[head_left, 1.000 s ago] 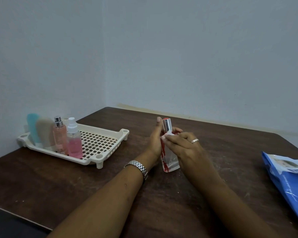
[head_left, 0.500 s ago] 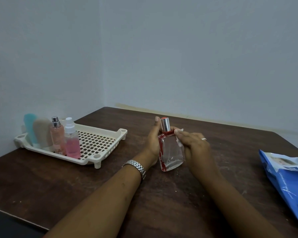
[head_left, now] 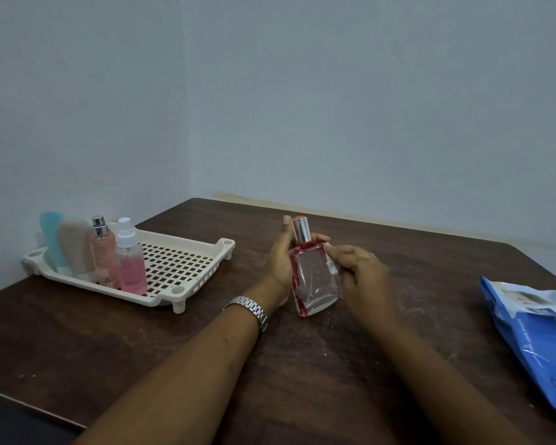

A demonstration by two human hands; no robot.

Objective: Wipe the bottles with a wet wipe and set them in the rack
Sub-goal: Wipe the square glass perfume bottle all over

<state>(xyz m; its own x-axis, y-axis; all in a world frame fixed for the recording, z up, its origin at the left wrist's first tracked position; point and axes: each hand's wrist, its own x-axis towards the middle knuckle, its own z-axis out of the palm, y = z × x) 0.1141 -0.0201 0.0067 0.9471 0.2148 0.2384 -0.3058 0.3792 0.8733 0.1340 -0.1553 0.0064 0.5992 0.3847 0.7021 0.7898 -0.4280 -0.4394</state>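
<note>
Clear rectangular glass bottle (head_left: pixel 315 281), red-streaked and silver-capped, stands slightly tilted mid-way across the dark wooden table (head_left: pixel 302 374). The left hand (head_left: pixel 281 261) is wrapped round its left side. The right hand (head_left: pixel 360 274) pinches a white wet wipe (head_left: pixel 332 266) against its right edge. Well left, a cream slotted plastic rack (head_left: pixel 187 268) holds four bottles (head_left: pixel 109 252) at its far end, with open grid beside them. A blue wipes packet (head_left: pixel 540 332) lies at the table's right edge.

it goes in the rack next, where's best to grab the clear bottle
Grip the bottle by its flat glass body, around the narrow edges, coming from the left, where the left hand cups it. The body is wide and flat-sided, so fingers and thumb can oppose well; the slim silver cap might pull off. The rack also lies to the left.
</note>
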